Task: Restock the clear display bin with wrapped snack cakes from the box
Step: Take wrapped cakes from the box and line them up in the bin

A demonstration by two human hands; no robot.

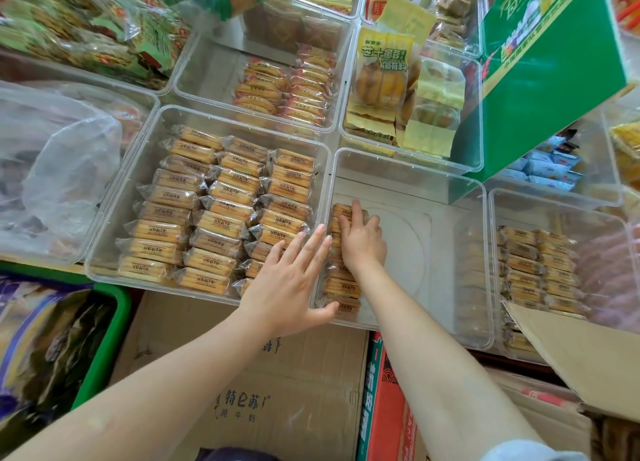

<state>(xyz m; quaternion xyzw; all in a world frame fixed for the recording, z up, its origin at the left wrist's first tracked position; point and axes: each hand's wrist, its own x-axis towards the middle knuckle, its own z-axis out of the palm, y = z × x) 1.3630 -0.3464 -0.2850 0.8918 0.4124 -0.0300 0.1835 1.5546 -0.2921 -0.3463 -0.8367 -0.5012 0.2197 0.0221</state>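
- We see a clear display bin [460,197] in the middle of the scene, most of its floor bare, with a single row of wrapped snack cakes [341,287] stacked along its left wall, running from near to far.
- Our right hand [363,240] reaches into that bin and rests on top of the row towards its far end; the fingers are curled over the packets, and we cannot tell whether they actually grip one.
- Our left hand [294,280] lies flat against the outside of the bin's left wall, fingers straight and slightly spread, thumb pressed at the near left corner.
- Just left of this bin stands a full bin [145,142] holding three rows of the same cakes, packed edge to edge.
- To the right, another bin [561,201] holds two rows of similar packets, partly covered at its near side by a cardboard flap [588,349].
- Far from us, a bin [349,90] of yellow packets sits beside one with red-edged packets [287,90].
- A green box [554,79] tilts over the far right corner of the middle bin.
- Near us, below the bins, lie a brown carton [277,374] with printed characters and a red carton [384,408] to its right.
- A green crate [104,339] of bagged goods stands at near left.
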